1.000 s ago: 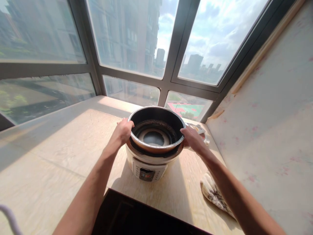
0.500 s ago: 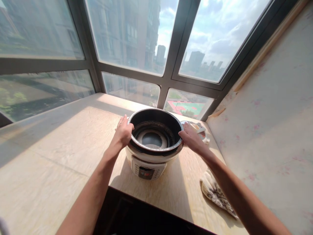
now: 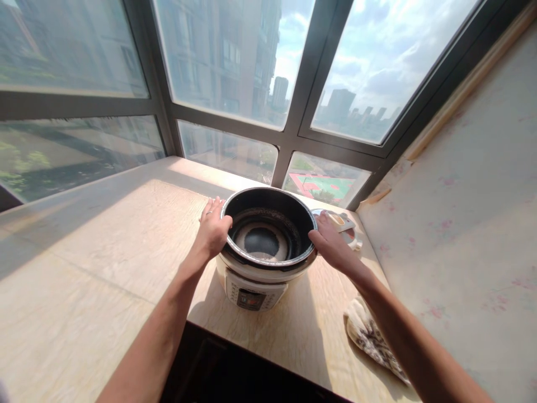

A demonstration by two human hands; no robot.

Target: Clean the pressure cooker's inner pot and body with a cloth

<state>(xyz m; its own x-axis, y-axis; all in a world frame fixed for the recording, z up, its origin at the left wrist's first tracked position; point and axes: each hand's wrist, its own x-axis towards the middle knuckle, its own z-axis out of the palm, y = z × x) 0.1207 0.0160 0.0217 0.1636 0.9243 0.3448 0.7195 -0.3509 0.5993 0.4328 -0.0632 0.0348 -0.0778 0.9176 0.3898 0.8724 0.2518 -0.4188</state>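
Note:
An electric cooker (image 3: 255,275) in off-white, with a control panel on its front, stands on the light marbled surface. At its top is a round black inner pot (image 3: 271,199) with a silvery rim; a pale ring marks its bottom. My left hand (image 3: 215,229) is closed on the left side of the rim, thumb inside and fingers outside. On the opposite side, my right hand (image 3: 329,238) grips the rim in the same way, its fingers partly hidden. Whether the pot is raised from the cooker, I cannot tell. Behind my right hand lies a white cooker lid (image 3: 347,224), partly covered.
A patterned cloth (image 3: 369,333) lies beside my right forearm. Dark-framed windows (image 3: 289,143) rise behind the ledge (image 3: 104,252), and a flower-papered wall (image 3: 457,252) bounds the right. The ledge's front edge drops to a dark space below.
The view has shifted slightly. Both hands keep their hold on the rim, and the pot's near rim sits slightly lower in view.

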